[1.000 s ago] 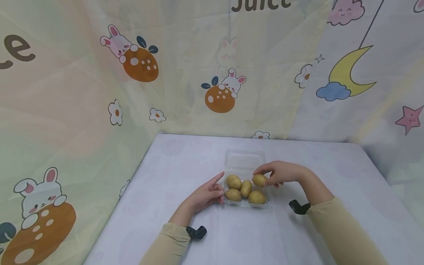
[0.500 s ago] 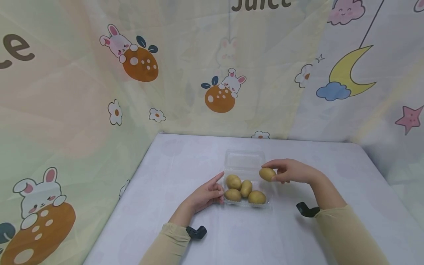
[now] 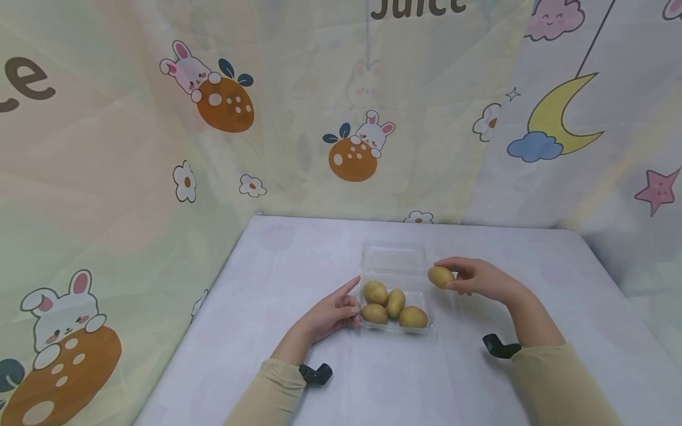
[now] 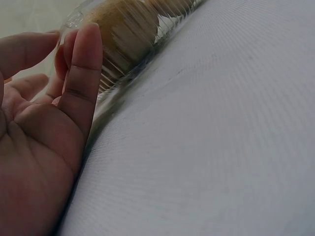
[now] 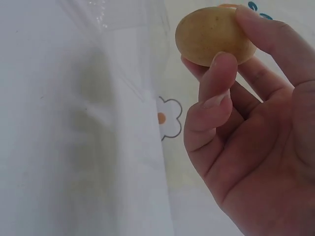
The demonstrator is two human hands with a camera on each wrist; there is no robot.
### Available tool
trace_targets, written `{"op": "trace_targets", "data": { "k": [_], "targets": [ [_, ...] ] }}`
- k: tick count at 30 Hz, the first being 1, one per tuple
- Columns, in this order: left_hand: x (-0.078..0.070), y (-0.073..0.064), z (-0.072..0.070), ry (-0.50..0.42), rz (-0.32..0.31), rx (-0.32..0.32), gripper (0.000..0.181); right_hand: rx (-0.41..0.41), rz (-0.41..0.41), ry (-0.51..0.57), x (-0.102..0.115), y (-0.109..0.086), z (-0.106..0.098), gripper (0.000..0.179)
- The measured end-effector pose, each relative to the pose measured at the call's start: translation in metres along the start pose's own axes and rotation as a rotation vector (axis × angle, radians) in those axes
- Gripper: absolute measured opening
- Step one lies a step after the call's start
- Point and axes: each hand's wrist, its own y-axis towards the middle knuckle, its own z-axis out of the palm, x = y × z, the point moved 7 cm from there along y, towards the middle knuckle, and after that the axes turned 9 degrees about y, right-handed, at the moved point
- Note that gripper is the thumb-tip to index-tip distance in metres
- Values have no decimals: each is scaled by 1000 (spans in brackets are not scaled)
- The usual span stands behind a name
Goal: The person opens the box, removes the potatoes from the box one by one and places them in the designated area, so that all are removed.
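The container was positioned on the table, with its lid at the rear. In the container, the rear-left potato lay behind the front-left potato. The middle potato lay right of both; the front-right potato lay beyond it. The left hand was at the container's left wall. The right hand held the fifth potato right of the lid.

Glossy clear plastic box, smooth matt potatoes
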Motion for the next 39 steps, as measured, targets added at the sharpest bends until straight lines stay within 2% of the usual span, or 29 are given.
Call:
{"op": "trace_targets", "data": {
  "k": [4,11,18,31,39],
  "targets": [
    [0,0,0,1,-4,1,80,-31,12,32,-10,-1,-2,54],
    [1,0,0,1,-7,2,80,-133,17,10,-29,1,-7,58],
    [1,0,0,3,-1,8,80,-210,59,-11,-45,4,-8,65],
    [2,1,-1,8,2,6,80,-276,88,-54,-63,5,-12,71],
    [1,1,-1,12,-6,-3,79,-284,113,-21,-67,5,-7,73]
  ]
}}
